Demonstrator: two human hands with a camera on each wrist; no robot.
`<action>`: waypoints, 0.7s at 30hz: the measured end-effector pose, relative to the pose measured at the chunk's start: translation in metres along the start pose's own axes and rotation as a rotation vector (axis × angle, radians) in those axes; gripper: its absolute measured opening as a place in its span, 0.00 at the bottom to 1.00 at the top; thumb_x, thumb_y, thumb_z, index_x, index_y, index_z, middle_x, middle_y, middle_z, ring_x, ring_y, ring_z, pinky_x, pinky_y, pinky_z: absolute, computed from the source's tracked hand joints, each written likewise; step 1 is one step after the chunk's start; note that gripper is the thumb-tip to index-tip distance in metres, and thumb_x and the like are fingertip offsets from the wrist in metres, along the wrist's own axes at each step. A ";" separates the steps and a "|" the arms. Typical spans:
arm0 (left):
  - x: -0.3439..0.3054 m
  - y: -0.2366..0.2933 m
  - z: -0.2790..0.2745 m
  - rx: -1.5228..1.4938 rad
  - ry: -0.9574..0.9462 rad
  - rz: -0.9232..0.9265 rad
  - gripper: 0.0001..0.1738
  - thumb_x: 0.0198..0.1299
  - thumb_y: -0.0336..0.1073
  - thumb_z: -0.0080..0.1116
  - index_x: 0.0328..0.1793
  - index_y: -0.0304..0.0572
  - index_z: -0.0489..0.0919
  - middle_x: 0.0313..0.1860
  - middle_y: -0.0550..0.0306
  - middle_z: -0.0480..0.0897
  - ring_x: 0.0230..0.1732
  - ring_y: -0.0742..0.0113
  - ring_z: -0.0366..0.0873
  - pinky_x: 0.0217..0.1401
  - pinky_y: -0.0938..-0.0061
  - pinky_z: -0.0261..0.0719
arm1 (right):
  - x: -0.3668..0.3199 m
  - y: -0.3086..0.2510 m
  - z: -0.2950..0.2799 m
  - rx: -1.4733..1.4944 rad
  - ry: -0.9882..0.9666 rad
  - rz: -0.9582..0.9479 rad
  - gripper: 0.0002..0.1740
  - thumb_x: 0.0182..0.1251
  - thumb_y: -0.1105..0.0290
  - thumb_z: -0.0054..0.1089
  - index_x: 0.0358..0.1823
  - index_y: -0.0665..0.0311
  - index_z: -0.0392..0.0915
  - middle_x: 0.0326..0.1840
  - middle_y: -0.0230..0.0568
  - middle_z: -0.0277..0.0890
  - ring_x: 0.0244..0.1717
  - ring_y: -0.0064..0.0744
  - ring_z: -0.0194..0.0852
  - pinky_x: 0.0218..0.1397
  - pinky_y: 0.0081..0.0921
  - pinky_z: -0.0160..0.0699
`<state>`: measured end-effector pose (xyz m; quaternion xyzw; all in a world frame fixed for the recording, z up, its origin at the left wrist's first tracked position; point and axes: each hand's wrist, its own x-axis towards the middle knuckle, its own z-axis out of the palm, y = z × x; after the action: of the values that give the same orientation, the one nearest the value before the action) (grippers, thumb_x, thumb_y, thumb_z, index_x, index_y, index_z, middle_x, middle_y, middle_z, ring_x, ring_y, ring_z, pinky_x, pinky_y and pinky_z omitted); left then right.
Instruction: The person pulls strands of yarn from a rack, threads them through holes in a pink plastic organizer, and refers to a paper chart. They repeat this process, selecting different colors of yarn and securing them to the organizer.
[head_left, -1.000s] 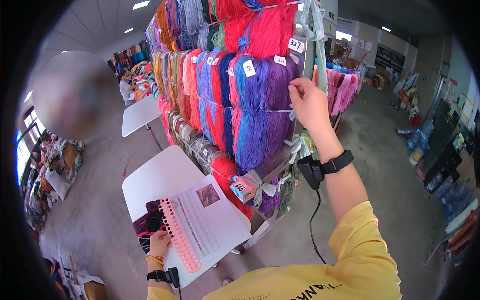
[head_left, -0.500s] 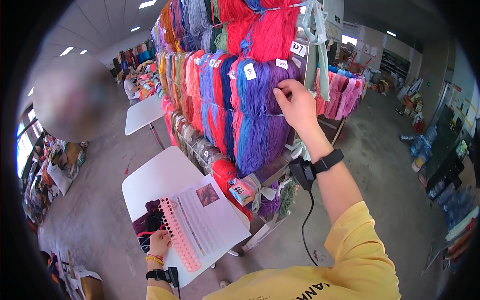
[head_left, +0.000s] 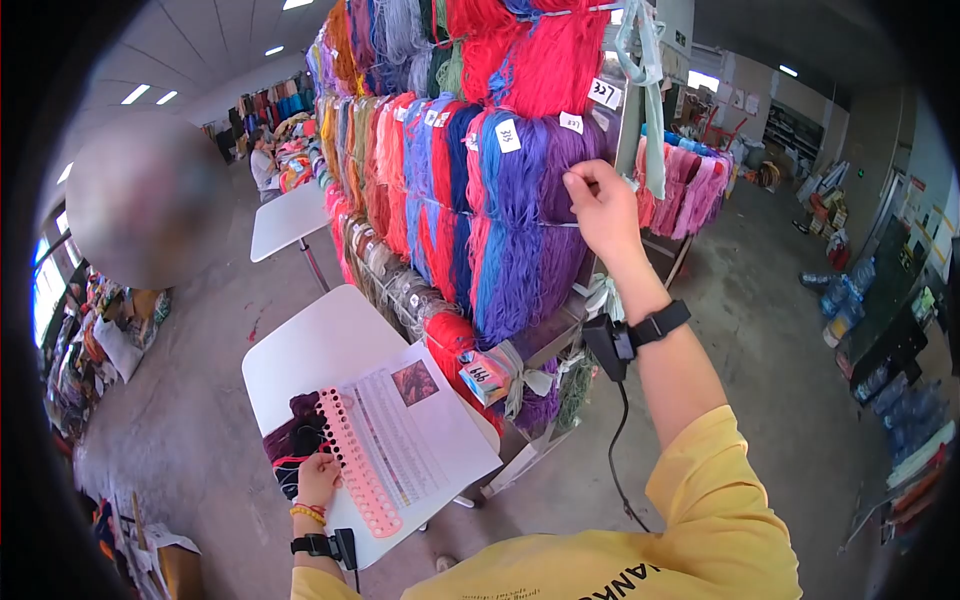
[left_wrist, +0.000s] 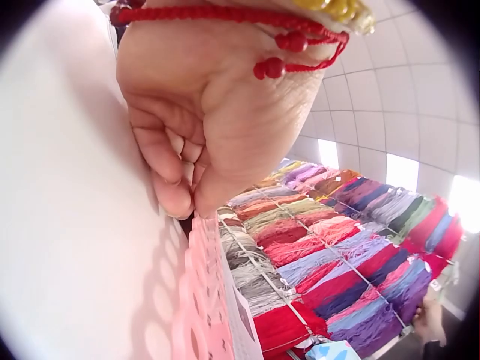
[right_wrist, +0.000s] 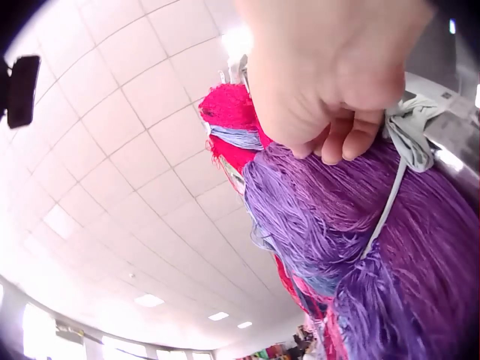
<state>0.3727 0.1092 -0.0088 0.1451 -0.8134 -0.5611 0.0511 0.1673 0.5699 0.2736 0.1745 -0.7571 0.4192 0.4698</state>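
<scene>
My right hand (head_left: 605, 210) is raised at the purple skein (head_left: 560, 260) on the rack, thumb and forefinger pinching at its strands. Close up in the right wrist view, the curled fingers (right_wrist: 349, 142) lie against the purple thread (right_wrist: 322, 195), below a pale cloth tie (right_wrist: 409, 135). Low at the left, my left hand (head_left: 318, 478) pinches the edge of a pink perforated thread card (head_left: 362, 470), which lies on a printed sheet (head_left: 420, 430) on a white tabletop. Dark and pink threads (head_left: 300, 430) hang from the card's holes. In the left wrist view, the fingertips (left_wrist: 176, 202) meet at the card's end.
The thread rack (head_left: 430, 200) carries many coloured skeins with numbered tags. A white table (head_left: 310, 340) stands below it, a second white table (head_left: 290, 222) behind. Pink skeins (head_left: 690, 190) hang beyond the rack. Blue water bottles (head_left: 850, 285) stand at the right wall.
My right hand has moved left from the rack's edge onto the purple skein, its thumb and forefinger drawing closer together. The left hand stays at the pink card.
</scene>
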 end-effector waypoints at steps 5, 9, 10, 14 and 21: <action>0.001 -0.002 0.000 0.010 -0.001 0.012 0.08 0.56 0.29 0.54 0.36 0.28 0.75 0.20 0.59 0.76 0.16 0.76 0.72 0.20 0.83 0.70 | -0.009 -0.012 -0.009 0.443 -0.097 0.315 0.06 0.65 0.71 0.52 0.34 0.67 0.73 0.29 0.32 0.76 0.20 0.17 0.70 0.24 0.16 0.69; 0.002 -0.004 -0.001 0.026 -0.010 0.010 0.07 0.57 0.28 0.53 0.37 0.30 0.74 0.20 0.60 0.76 0.16 0.76 0.72 0.19 0.83 0.70 | -0.008 -0.014 -0.012 0.605 -0.166 0.395 0.06 0.67 0.70 0.49 0.36 0.65 0.72 0.31 0.33 0.77 0.20 0.16 0.70 0.23 0.15 0.68; 0.002 -0.004 -0.001 0.026 -0.014 0.006 0.06 0.58 0.28 0.53 0.38 0.30 0.74 0.20 0.60 0.75 0.16 0.76 0.71 0.19 0.83 0.69 | -0.008 -0.014 -0.012 0.608 -0.163 0.397 0.06 0.67 0.70 0.48 0.36 0.65 0.72 0.31 0.34 0.77 0.20 0.16 0.69 0.22 0.15 0.67; -0.002 0.003 0.001 -0.003 0.006 -0.011 0.07 0.57 0.28 0.54 0.37 0.28 0.75 0.20 0.60 0.76 0.17 0.76 0.72 0.20 0.83 0.70 | -0.007 -0.015 -0.014 0.593 -0.112 0.393 0.06 0.67 0.70 0.48 0.35 0.64 0.71 0.31 0.34 0.76 0.19 0.16 0.68 0.21 0.15 0.66; -0.004 0.007 0.002 0.002 0.006 -0.005 0.07 0.57 0.28 0.54 0.38 0.29 0.75 0.20 0.60 0.76 0.17 0.77 0.72 0.20 0.83 0.69 | 0.007 -0.016 -0.029 0.399 -0.238 0.411 0.08 0.62 0.69 0.53 0.32 0.68 0.74 0.25 0.33 0.75 0.20 0.19 0.69 0.21 0.18 0.65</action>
<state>0.3745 0.1144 -0.0023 0.1487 -0.8134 -0.5599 0.0521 0.1904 0.5845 0.2934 0.1545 -0.7290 0.6222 0.2398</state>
